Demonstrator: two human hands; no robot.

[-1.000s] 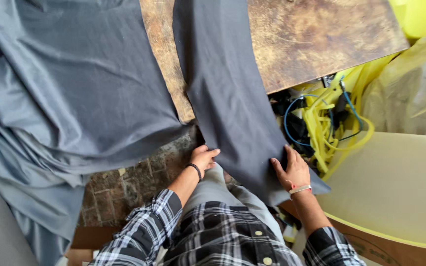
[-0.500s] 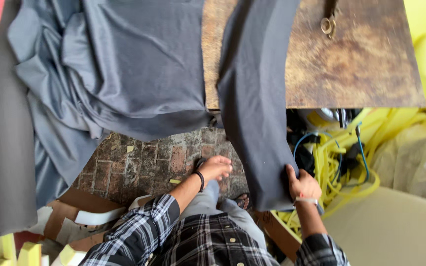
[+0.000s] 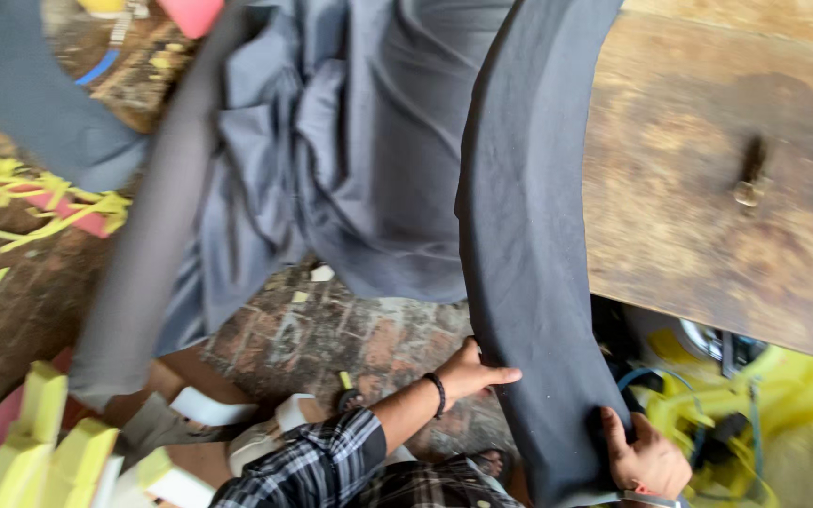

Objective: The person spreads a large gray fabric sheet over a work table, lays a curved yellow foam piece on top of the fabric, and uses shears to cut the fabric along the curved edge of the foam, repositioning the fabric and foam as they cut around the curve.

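Head view, close in: plaid sleeve [image 3: 317, 456] at the bottom edge, beaded wristband [image 3: 437, 395] on the left wrist. Left hand [image 3: 474, 372] pressed against the near left edge of the dark grey cloth strip [image 3: 529, 282], fingers stretched flat, grip loose and open rather than clenched. Right hand [image 3: 646, 459] just right of that strip's lower end, fingers curled round its edge, grip closed on the fabric. Strip hanging off the worktop [image 3: 708, 216] down over the brick floor [image 3: 350, 334]. Left of the strip, rumpled lighter grey fabric [image 3: 350, 150] draped and bunched. Right of the strip, yellow foam scraps [image 3: 773, 404] under the worktop; farther up, small blurred metal object [image 3: 750, 179] on the wood.
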